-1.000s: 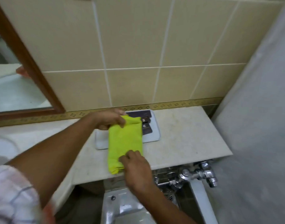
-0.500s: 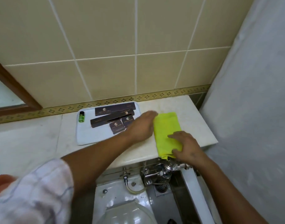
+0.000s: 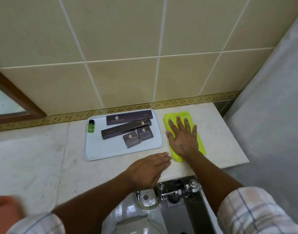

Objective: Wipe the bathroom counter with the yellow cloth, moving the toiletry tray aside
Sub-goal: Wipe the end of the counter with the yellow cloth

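The folded yellow cloth [image 3: 201, 144] lies flat on the right part of the pale stone counter [image 3: 226, 142]. My right hand [image 3: 182, 138] presses on it with the palm down and the fingers spread. My left hand [image 3: 149, 171] rests flat on the counter's front edge, just left of the cloth and below the tray, holding nothing. The white toiletry tray [image 3: 101, 149] sits left of the cloth, against the wall. It carries several dark boxes [image 3: 128, 118] and a small green bottle [image 3: 91, 126].
A tiled wall with a patterned border runs behind the counter. A mirror frame [image 3: 18, 102] is at the far left. Chrome pipework [image 3: 178, 190] and a toilet [image 3: 131, 217] sit below the counter's front edge. A grey wall closes the right side.
The cloth left the tray and now lies on the counter to its right. My right hand went from the cloth's near end to flat on top. My left hand let go and drew back.
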Demonstrator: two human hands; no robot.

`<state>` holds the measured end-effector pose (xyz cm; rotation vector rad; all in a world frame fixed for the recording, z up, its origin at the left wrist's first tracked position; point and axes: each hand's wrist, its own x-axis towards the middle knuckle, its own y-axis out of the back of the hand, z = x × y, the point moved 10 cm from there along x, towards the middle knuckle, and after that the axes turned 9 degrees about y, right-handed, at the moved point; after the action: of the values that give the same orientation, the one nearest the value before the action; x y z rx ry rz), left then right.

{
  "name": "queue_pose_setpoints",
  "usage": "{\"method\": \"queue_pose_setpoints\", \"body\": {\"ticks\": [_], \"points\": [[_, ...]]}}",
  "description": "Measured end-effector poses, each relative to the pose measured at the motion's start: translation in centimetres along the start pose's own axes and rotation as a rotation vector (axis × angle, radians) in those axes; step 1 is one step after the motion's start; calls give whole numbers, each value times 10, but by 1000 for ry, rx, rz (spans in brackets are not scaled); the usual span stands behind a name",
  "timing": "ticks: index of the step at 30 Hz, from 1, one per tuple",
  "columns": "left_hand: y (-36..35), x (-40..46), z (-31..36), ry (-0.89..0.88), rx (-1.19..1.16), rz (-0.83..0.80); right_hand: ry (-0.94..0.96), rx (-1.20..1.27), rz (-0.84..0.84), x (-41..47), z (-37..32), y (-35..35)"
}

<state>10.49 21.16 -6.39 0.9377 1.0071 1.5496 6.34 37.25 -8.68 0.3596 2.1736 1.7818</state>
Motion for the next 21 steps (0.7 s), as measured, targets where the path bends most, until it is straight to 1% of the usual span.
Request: {"method": "queue_pose_setpoints", "body": {"ticks": [3, 6, 8, 11, 13, 17, 21], "points": [[3, 1, 0, -14, -30, 18, 30, 21, 13, 34, 6, 9], [4, 0, -1, -17, -39, 16, 63, 7, 36, 43, 20, 14], [5, 0, -1, -13, -36, 13, 3, -3, 54, 43, 53, 22], [2, 1, -4, 23, -44, 23, -130, -22, 111, 41, 126, 41], [0, 2, -6, 26, -49, 24, -140, 33, 125, 41, 152, 43], [-5, 4, -6, 25, -26, -10, -111, 79, 104, 33, 150, 31], [-4, 2, -5, 44, -6, -9, -49, 131, 91, -32, 114, 22]]}}
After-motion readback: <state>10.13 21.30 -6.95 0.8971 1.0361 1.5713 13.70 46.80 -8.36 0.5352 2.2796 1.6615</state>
